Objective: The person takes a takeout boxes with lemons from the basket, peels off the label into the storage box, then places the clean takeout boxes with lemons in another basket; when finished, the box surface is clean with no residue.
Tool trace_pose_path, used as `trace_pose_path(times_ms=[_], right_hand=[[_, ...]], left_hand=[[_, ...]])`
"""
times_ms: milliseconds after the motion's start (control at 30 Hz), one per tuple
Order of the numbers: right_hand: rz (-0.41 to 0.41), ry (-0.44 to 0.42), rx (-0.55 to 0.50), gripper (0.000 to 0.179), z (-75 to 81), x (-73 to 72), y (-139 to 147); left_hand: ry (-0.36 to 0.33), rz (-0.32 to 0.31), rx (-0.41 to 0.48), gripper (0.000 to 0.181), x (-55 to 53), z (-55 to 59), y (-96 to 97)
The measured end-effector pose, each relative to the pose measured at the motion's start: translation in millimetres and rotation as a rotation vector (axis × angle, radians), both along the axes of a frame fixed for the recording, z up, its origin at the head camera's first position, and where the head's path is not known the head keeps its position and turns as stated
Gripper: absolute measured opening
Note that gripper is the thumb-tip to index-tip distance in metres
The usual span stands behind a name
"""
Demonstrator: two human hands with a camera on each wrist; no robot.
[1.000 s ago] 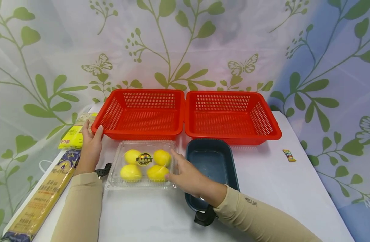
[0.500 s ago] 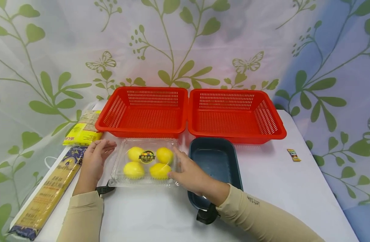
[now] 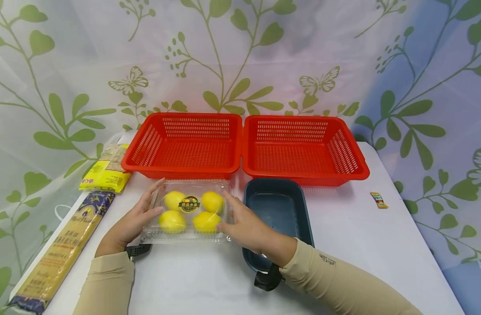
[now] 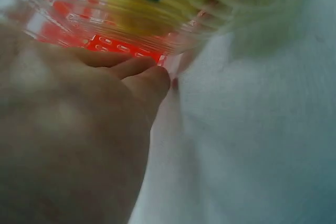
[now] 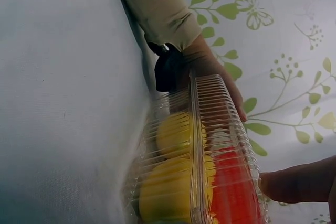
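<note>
A clear plastic clamshell box (image 3: 187,238) holding several yellow lemons (image 3: 172,221) lies on the white table, a dark fruit label on its lid. My left hand (image 3: 136,218) is at the box's left side, fingers extended along it; the left wrist view shows the fingers (image 4: 149,80) low beside the ridged plastic. At the right side, my right hand (image 3: 250,227) has its fingers spread against the edge. In the right wrist view, the right thumb (image 5: 296,183) touches the lid's edge. The far fingertips of both hands are partly hidden.
Two red baskets (image 3: 181,170) (image 3: 303,175) stand side by side behind the box. A dark blue bin (image 3: 277,210) sits under my right forearm. At left lie a yellow food bag (image 3: 106,173) and a long pasta pack (image 3: 63,249); at right, a small snack packet (image 3: 379,200).
My left hand has left the left basket's front corner and come down and right to the box's left side. The right hand has stayed at the right side; the box has hardly moved.
</note>
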State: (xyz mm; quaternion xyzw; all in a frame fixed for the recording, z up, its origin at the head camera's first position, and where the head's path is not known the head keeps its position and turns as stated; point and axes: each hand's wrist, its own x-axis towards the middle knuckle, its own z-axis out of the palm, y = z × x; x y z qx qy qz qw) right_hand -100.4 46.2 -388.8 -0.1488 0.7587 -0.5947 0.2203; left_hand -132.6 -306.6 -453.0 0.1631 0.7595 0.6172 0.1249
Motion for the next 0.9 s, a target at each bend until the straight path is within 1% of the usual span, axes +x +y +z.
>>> trace_pose_path(times_ms=[167,300,467,567,633,767,900], right_hand=[[-0.02,-0.034,-0.004,0.091,0.5,-0.3,0],[-0.031,-0.044,0.012,0.091,0.7,-0.5,-1],[-0.025,-0.061,-0.015,0.09,2.3,-1.3,1],[-0.021,-0.083,-0.027,0.088,4.5,-2.8,3],[-0.024,-0.085,-0.005,0.089,6.7,-3.4,5],[-0.01,-0.055,0.041,0.089,12.0,-5.1,8],[0.026,0.027,0.079,0.086,21.2,-9.4,12]], left_hand=[[0.022,0.021,-0.02,0.078,-0.4,-1.3,0.5],[0.039,0.044,-0.041,0.077,0.3,-1.4,-1.3],[0.05,0.029,-0.042,0.08,-0.8,-1.7,-2.6],[0.051,0.023,-0.06,0.086,-0.4,-1.2,-3.5],[0.053,0.016,-0.071,0.092,0.2,-1.2,-4.5],[0.053,-0.003,-0.061,0.098,1.1,-1.8,-6.0],[0.048,-0.004,-0.056,0.1,2.5,-4.4,-5.9]])
